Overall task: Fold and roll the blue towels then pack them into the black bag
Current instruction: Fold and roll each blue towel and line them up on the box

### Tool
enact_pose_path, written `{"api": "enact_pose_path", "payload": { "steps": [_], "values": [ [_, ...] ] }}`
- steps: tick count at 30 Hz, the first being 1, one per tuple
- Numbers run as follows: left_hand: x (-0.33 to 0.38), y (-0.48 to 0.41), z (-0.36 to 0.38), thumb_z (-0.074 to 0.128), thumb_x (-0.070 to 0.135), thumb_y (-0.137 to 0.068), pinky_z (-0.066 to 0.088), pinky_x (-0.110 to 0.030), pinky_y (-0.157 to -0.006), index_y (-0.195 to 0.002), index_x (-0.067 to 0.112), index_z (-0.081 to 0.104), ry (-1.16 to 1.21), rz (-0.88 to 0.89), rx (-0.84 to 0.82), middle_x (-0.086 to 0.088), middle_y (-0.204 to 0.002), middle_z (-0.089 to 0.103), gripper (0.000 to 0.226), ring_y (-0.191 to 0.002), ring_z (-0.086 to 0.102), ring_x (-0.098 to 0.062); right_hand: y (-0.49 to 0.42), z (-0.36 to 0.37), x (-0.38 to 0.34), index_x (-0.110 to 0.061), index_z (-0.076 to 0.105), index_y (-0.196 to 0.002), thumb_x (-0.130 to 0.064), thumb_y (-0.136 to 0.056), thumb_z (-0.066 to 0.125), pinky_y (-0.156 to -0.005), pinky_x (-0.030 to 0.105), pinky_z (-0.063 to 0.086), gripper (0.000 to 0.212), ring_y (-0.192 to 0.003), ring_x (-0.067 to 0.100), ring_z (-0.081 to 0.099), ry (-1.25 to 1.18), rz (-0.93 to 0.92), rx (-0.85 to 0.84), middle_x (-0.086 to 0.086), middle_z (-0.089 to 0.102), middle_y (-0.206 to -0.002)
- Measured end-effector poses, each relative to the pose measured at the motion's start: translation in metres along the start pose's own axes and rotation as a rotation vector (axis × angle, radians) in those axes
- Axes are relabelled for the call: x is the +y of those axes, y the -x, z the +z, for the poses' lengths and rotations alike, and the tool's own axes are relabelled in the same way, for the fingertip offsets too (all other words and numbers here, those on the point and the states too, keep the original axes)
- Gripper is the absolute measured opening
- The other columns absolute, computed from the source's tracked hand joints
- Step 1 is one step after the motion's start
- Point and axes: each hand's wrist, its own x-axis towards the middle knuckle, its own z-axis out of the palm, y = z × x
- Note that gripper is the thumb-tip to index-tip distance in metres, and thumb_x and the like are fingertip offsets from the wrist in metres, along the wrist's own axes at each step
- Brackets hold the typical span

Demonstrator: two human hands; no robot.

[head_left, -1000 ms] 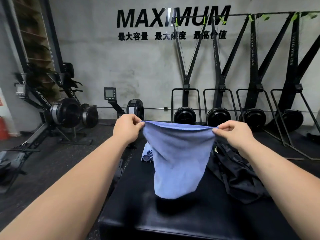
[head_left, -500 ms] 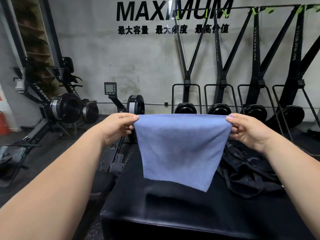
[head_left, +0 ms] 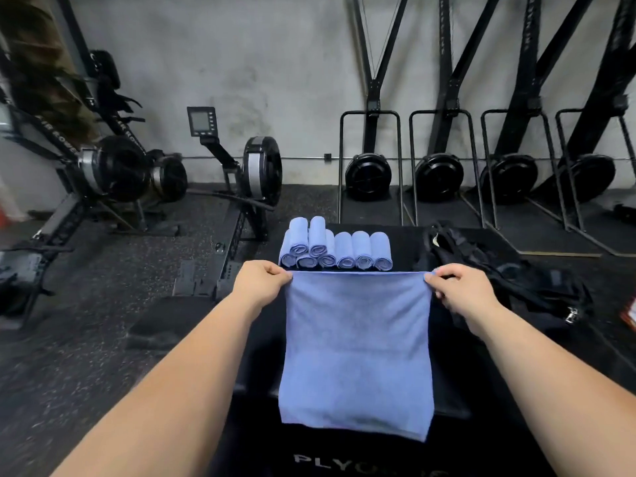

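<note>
Blue towel stretched flat between both hands, left hand pinching one top corner and right hand pinching the other, its lower edge draping over the near side of the black box. Just beyond the knuckles sits a row of rolled towels, and the black bag lies crumpled past the right hand.

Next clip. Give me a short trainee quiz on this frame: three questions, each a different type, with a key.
1. True or false: the rolled towels are already inside the black bag.
2. Where do the left hand and right hand pinch the flat blue towel? A) top corners B) bottom corners C) middle
3. Fill in: the black bag lies to the ____ of the rolled towels.
Key: 1 false; 2 A; 3 right.
</note>
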Motion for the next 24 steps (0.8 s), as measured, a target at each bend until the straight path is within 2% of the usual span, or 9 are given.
{"api": "enact_pose_path", "payload": {
  "steps": [3,8,11,13,14,16,18,21,24],
  "values": [
    [-0.020,-0.003,0.025,0.074,0.019,-0.086,0.049,-0.031,-0.066,-0.066,0.014,0.076,0.052,-0.064,0.029,0.005,-0.064,0.075,0.020,-0.056,0.052,-0.015,-0.002,0.019,0.017,-0.011,0.072,-0.097,-0.017,-0.091,0.078,-0.047,0.025,0.041,0.011,-0.046,0.017,0.057,-0.067,0.061,0.040,0.008,0.075,-0.068],
    [-0.029,-0.014,0.048,0.072,0.021,-0.094,0.064,-0.049,-0.085,-0.083,0.012,0.076,0.230,-0.113,0.074,0.002,-0.075,0.079,0.015,-0.057,0.071,-0.022,-0.016,0.038,0.028,-0.012,0.069,-0.101,-0.018,-0.095,0.073,-0.056,0.033,0.055,0.009,-0.057,0.019,0.072,-0.139,0.087,0.105,0.005,0.079,-0.077],
    [-0.032,-0.025,0.059,0.073,0.017,-0.094,0.063,-0.049,-0.089,-0.090,0.012,0.075,0.327,-0.122,0.102,0.000,-0.079,0.080,0.007,-0.067,0.077,-0.026,-0.029,0.049,0.033,-0.011,0.069,-0.100,-0.018,-0.095,0.072,-0.072,0.047,0.063,0.010,-0.065,0.020,0.076,-0.155,0.082,0.140,0.004,0.079,-0.080],
    [-0.036,-0.033,0.067,0.074,0.021,-0.089,0.061,-0.048,-0.091,-0.100,0.018,0.074,0.327,-0.108,0.069,0.002,-0.083,0.080,0.011,-0.078,0.080,-0.024,-0.044,0.058,0.042,-0.015,0.069,-0.100,-0.022,-0.092,0.073,-0.084,0.049,0.064,0.011,-0.072,0.017,0.077,-0.137,0.071,0.124,-0.001,0.080,-0.082],
    [-0.036,-0.034,0.070,0.073,0.027,-0.086,0.060,-0.050,-0.094,-0.110,0.021,0.072,0.284,-0.101,0.021,0.003,-0.092,0.081,0.024,-0.089,0.080,-0.024,-0.048,0.060,0.046,-0.018,0.069,-0.105,-0.026,-0.089,0.074,-0.087,0.045,0.063,0.019,-0.075,0.014,0.077,-0.097,0.065,0.080,-0.005,0.080,-0.085],
    [-0.041,-0.036,0.080,0.073,0.036,-0.087,0.051,-0.053,-0.110,-0.145,0.023,0.055,0.152,-0.093,-0.129,0.001,-0.131,0.073,0.062,-0.123,0.069,-0.024,-0.053,0.068,0.053,-0.021,0.062,-0.132,-0.036,-0.083,0.077,-0.094,0.039,0.058,0.053,-0.092,0.013,0.074,0.032,0.080,-0.071,-0.008,0.078,-0.106],
    [-0.049,-0.027,0.093,0.069,0.040,-0.097,0.038,-0.044,-0.121,-0.166,0.020,0.024,-0.065,-0.050,-0.298,0.000,-0.159,0.050,0.085,-0.145,0.051,-0.022,-0.050,0.078,0.065,-0.021,0.039,-0.157,-0.039,-0.092,0.075,-0.113,0.038,0.044,0.076,-0.129,0.019,0.062,0.208,0.080,-0.238,0.001,0.062,-0.144],
    [-0.072,-0.003,0.116,0.048,0.054,-0.106,0.027,-0.042,-0.125,-0.167,0.019,0.018,-0.552,0.178,-0.383,-0.007,-0.169,0.033,0.077,-0.155,0.033,-0.027,-0.033,0.094,0.100,-0.014,0.026,-0.164,-0.053,-0.102,0.057,-0.124,0.035,0.025,0.079,-0.156,0.022,0.031,0.591,-0.067,-0.380,0.007,0.032,-0.169],
    [-0.095,0.016,0.132,0.018,0.065,-0.107,-0.001,-0.044,-0.131,-0.169,0.020,0.003,-0.913,0.304,-0.378,-0.004,-0.177,-0.006,0.077,-0.163,-0.009,-0.020,-0.012,0.105,0.135,-0.019,0.017,-0.167,-0.069,-0.104,0.025,-0.130,0.040,0.009,0.080,-0.162,0.020,0.001,0.989,-0.269,-0.337,0.005,0.005,-0.176]
  ]
}}
